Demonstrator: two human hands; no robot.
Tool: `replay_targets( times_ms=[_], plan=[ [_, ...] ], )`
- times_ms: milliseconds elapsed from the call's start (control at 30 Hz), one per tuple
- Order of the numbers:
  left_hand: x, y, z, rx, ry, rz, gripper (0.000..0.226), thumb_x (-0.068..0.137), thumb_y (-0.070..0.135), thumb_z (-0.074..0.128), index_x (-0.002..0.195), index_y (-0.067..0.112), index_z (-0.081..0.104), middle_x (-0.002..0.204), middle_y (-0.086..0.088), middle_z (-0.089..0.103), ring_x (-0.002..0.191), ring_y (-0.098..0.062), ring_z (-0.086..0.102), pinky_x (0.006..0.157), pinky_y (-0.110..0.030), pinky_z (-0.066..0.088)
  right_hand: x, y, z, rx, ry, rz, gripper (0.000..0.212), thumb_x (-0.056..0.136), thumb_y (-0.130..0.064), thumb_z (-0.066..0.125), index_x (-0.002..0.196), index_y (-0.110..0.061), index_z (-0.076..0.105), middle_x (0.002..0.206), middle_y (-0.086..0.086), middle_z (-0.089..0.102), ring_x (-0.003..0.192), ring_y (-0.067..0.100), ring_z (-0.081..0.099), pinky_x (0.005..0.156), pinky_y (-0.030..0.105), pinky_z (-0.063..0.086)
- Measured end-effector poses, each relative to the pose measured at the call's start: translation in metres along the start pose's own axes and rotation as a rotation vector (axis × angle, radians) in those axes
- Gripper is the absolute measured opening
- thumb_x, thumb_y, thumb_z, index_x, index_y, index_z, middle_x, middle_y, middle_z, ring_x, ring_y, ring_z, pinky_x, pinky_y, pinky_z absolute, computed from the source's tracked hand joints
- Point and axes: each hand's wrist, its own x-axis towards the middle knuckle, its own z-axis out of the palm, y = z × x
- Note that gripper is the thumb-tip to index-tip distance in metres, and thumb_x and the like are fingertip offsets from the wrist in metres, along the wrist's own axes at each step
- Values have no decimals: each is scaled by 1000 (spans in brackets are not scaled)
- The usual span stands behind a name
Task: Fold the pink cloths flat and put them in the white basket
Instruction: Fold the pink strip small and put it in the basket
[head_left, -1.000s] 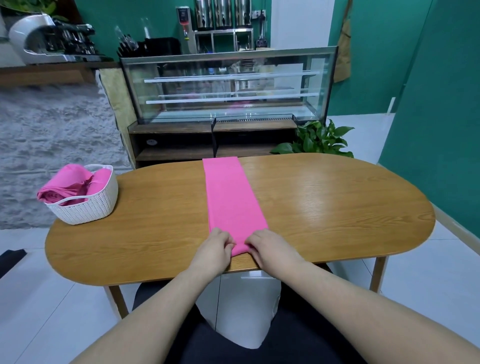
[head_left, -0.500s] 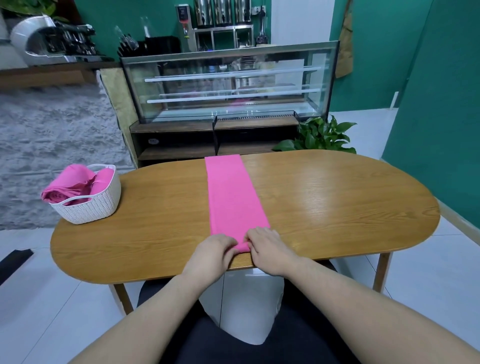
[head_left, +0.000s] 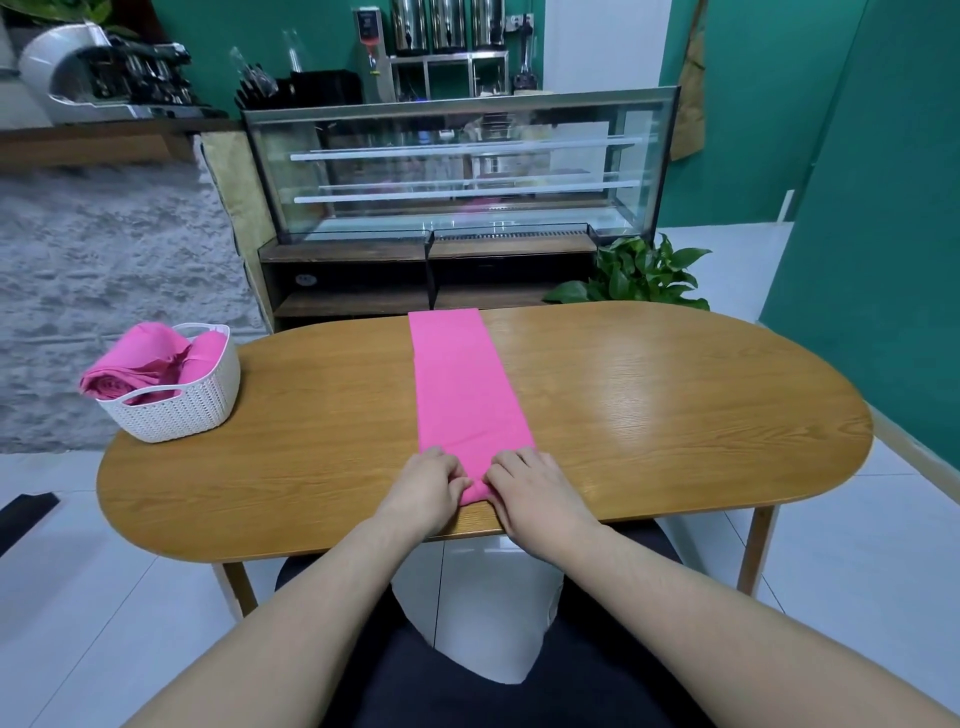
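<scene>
Head view: a long pink cloth strip (head_left: 465, 395) lies flat down the middle of the oval wooden table (head_left: 675, 415), running from the 12 o'clock edge to the 6 o'clock edge. Its near end is bunched up into a small roll or fold. The left hand (head_left: 426, 491) and the right hand (head_left: 527, 488) sit side by side on that near end. Both have their fingers curled over the pink fold and are grasping it.

At about 9 o'clock on the table stands a small white woven plastic basket (head_left: 179, 408). Rumpled pink cloths (head_left: 140, 361) are piled inside it and stick up over the rim.

Past the table at 12 o'clock is a glass display case (head_left: 462, 166) on a dark wooden shelf. A green leafy plant (head_left: 641, 275) sits at about 1 o'clock, just behind the table edge. A green wall (head_left: 883, 208) is at 3 o'clock.
</scene>
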Motion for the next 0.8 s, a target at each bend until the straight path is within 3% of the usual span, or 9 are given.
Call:
replay_targets(
  times_ms=[167,333,433,500,633,800],
  plan=[
    [-12,4,2,172,171,43,17,98,38,53,98,25,63,98,3,66,97,-23,58,81,-39,46,1,-1,4,107,-33,64,32,93,-32,33,93,-15,60,90,2,60,84,25,55,77,37,44],
    [-24,2,9,366,270,307,22,89,32,52,75,16,58,76,-2,59,74,-26,57,62,-37,48,3,-1,7,43,-65,95,31,94,-32,30,92,-15,56,89,5,59,82,27,53,79,37,32],
    [-28,-6,10,317,248,366,18,81,34,62,75,16,61,83,0,56,75,-22,54,65,-36,49,10,-5,1,38,-142,108,38,94,-33,21,96,-13,54,94,7,61,88,30,55,83,42,38],
    [-28,-12,6,253,219,369,14,81,27,74,84,15,67,85,-1,57,76,-23,55,69,-34,48,13,-9,-3,20,-184,101,31,99,-29,26,101,-12,52,100,9,62,93,31,55,84,43,36],
    [-25,-13,-5,157,118,322,20,94,29,64,108,16,70,96,-3,64,93,-26,60,82,-37,48,15,-10,-7,69,-209,102,21,103,-27,32,107,-14,47,106,8,62,96,30,53,86,43,34],
    [-9,-8,-26,113,-83,186,30,94,44,61,112,23,73,108,0,71,102,-20,63,88,-32,47,-1,-2,2,47,-80,9,30,97,-46,40,93,-18,50,99,1,54,91,24,49,82,40,37]
  ],
)
